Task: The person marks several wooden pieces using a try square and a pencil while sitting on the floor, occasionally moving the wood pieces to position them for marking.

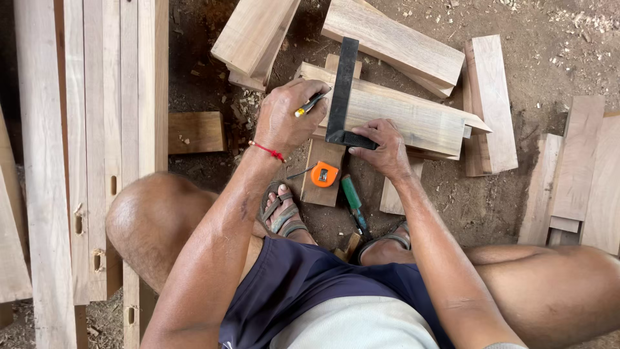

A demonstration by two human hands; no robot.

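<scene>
My left hand (pixel 283 121), with a red thread at the wrist, holds a pencil (pixel 310 103) whose tip points at the blade of a black try square (pixel 341 77). The square lies across a light wooden block (pixel 413 117) on the ground in front of me. My right hand (pixel 383 148) presses the square's stock against the block's near edge. An orange tape measure (pixel 324 174) rests on a small board (pixel 321 169) just below my hands. Beside it lies a green-handled chisel (pixel 352 198).
Several cut wooden blocks (pixel 394 40) lie on the dirt floor (pixel 549 58) around the marked piece, with more boards at the right (pixel 575 168). Long mortised planks (pixel 97 148) lie at the left. My sandalled feet (pixel 283 213) and bare knees frame the spot.
</scene>
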